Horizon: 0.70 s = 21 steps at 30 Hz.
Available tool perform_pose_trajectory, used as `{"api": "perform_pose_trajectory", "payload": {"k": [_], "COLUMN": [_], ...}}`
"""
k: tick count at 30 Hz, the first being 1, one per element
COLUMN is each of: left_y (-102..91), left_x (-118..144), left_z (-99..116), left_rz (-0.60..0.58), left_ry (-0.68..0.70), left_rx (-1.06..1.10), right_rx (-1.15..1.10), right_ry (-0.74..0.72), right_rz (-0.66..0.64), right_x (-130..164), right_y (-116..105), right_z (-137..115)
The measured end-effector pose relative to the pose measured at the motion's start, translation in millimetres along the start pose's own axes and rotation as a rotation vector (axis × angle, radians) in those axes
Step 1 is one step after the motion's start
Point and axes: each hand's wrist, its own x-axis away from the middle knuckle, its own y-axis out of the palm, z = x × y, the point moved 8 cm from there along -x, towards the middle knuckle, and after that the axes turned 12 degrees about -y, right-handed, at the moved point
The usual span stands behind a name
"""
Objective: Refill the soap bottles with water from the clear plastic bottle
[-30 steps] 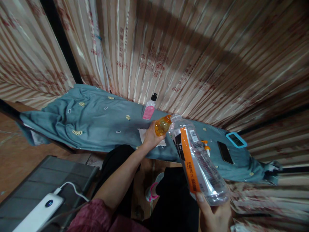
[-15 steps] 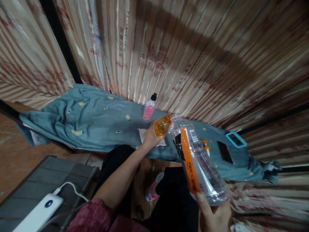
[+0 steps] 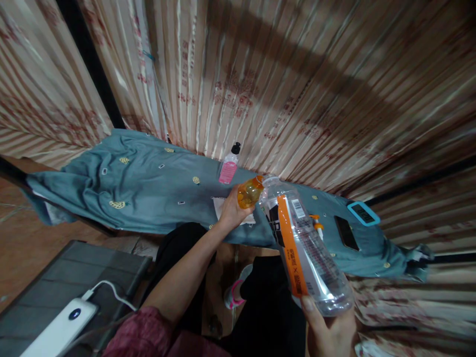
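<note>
Two bottles meet mouth to mouth just above the near edge of the blue-grey cloth (image 3: 148, 193), which serves as landmark here. Right hand (image 3: 330, 332) is wrapped round the base of the big clear bottle w/ orange label (image 3: 303, 243), tipped so its neck points up-left; it looks almost empty, contents hard to judge. Left hand (image 3: 232, 210) is closed round the small amber bottle (image 3: 250, 192), whose mouth sits against the big one's neck. To do this well, a steady slow tilt seems wise: keep both mouths touching and aligned, hold the small bottle still, watch its level, since a drip would land on the cloth or the white paper (image 3: 219, 206) lying on it below the left hand.

Largest to smallest round the cloth: a striped pinkish curtain (image 3: 297, 99) hangs behind it across the whole back; a dark grey case (image 3: 74, 272) sits below-left of it on the reddish floor, w/ a white power bank (image 3: 59, 329) and cable on top. On the cloth's right part lie a black phone (image 3: 346, 233) and a turquoise-framed device (image 3: 363, 213); at its back edge stands a pink-label bottle w/ black cap (image 3: 229, 166); a small white-orange item (image 3: 317, 224) lies just right of the big bottle.
</note>
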Motion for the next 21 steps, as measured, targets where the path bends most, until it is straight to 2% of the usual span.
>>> {"api": "perform_pose_trajectory", "payload": {"k": [8, 16, 21], "left_y": [0.7, 0.2, 0.0], "left_x": [0.8, -0.5, -1.1], "left_z": [-1.9, -3.6, -3.5], "left_rz": [-0.02, -0.012, -0.005], "left_ry": [-0.059, -0.056, -0.042], "left_rx": [-0.025, -0.045, -0.047], "right_rx": [-0.024, 0.011, -0.008], "right_ry": [0.005, -0.048, -0.028], "right_rz": [-0.004, -0.02, -0.004], "right_x": [-0.2, -0.2, 0.0], "right_y": [1.3, 0.2, 0.8], "right_z": [-0.3, 0.4, 1.0]}}
